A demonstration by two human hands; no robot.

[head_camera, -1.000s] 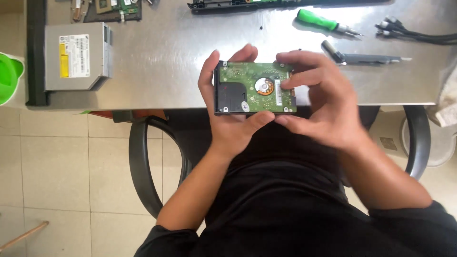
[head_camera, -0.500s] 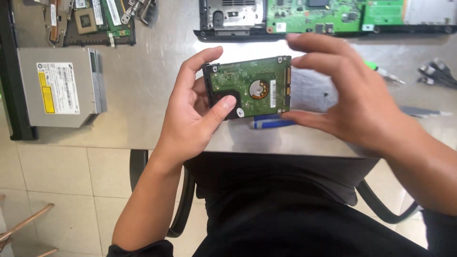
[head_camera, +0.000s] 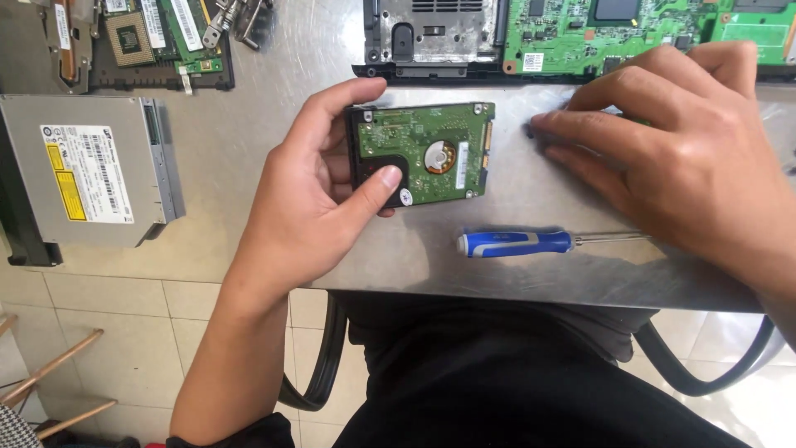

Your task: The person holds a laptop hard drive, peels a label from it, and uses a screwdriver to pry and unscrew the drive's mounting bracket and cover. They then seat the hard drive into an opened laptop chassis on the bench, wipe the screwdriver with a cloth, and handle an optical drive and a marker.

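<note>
My left hand (head_camera: 311, 187) grips a small hard drive (head_camera: 431, 153) with its green circuit board facing up, thumb on the near left corner and fingers around the far left edge. The drive is low over the metal table (head_camera: 249, 124); I cannot tell if it touches. My right hand (head_camera: 680, 158) is apart from the drive, to its right, with fingertips pressed on the table; I cannot tell if something small lies under them. A blue-handled screwdriver (head_camera: 518, 242) lies just in front of both hands.
A silver optical drive (head_camera: 83, 170) lies at the left. An opened laptop chassis (head_camera: 435, 33) with a green motherboard (head_camera: 613, 29) lies along the far edge. Loose circuit boards (head_camera: 157, 37) sit at the far left. The table's near edge runs above my lap.
My right hand has let go of the hard drive and moved right onto the table. My left hand alone now holds the drive, lower toward the table.
</note>
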